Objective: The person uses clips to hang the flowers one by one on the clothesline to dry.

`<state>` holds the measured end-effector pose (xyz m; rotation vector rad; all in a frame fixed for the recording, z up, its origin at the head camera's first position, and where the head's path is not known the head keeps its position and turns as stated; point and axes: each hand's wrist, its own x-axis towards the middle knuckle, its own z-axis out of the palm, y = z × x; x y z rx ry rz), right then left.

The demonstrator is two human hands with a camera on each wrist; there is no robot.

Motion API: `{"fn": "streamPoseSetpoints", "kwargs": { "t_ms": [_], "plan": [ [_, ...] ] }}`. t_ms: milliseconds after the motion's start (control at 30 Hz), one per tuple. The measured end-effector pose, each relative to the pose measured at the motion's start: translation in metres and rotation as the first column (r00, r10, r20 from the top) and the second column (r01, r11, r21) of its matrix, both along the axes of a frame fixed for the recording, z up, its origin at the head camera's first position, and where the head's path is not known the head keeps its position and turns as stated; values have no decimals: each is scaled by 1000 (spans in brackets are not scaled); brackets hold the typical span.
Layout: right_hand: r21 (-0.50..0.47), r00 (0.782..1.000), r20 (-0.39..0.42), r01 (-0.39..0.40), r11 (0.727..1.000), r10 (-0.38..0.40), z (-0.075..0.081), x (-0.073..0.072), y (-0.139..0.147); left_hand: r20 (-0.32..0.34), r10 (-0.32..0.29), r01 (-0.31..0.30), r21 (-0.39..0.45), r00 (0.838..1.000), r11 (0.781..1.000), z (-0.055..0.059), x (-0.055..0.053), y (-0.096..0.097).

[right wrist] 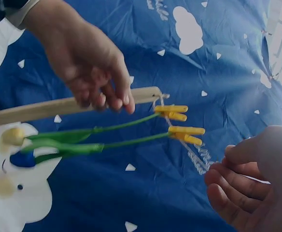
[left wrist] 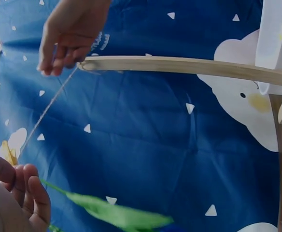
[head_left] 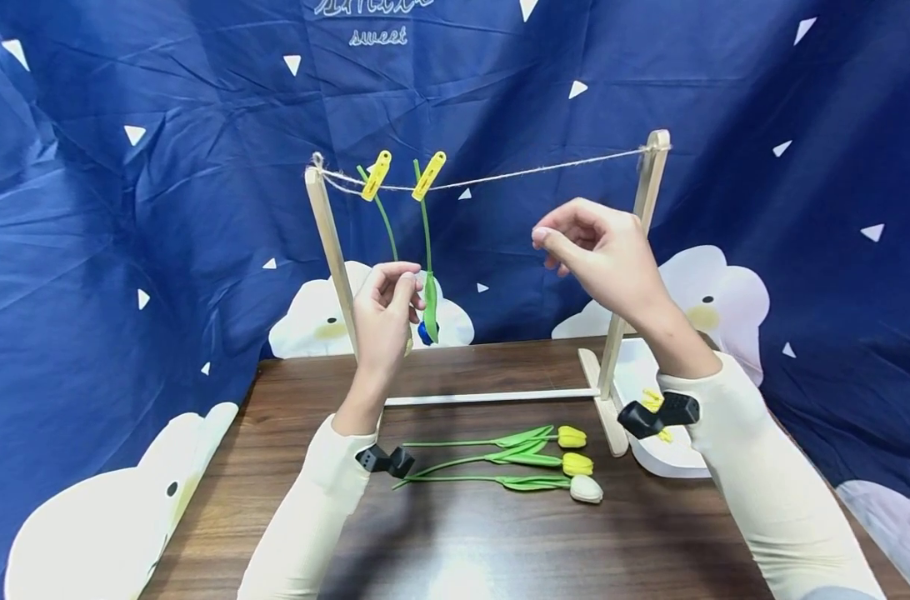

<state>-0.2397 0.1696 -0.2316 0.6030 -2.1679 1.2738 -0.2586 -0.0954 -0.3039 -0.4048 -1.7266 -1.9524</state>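
Two artificial tulips hang head down from a twine line, each stem clipped by a yellow clothespin. One has a blue bloom; the other has a pale yellow bloom, mostly hidden behind my left hand in the head view. My left hand is beside the blue tulip's green leaf, fingers loosely bent with nothing in them. Over to the right, my right hand hovers below the twine, its thumb near the loosely bent fingers and nothing held.
The twine runs between a left wooden post and a right wooden post, joined low by a white crossbar. Two yellow tulips and a white tulip lie on the brown table. A white tray holds yellow clothespins.
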Motion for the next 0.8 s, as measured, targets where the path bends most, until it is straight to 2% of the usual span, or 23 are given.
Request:
{"fn": "streamPoseSetpoints", "kwargs": {
  "t_ms": [133,433,633,800],
  "plan": [
    [29,999,16,31,999,-31,-11,3,15,30,-14,15,-16,999,1000,-12,5,-6],
    [80,996,46,74,994,-78,-34,0,46,91,-29,39,-114,995,993,-38,14,-25],
    [149,985,99,125,981,-141,-53,-7,70,101,-36,52,-162,994,985,-59,15,-38],
    [187,979,128,133,973,-158,-71,-17,91,132,-20,49,-218,991,975,-78,14,-45]
  ]
}}
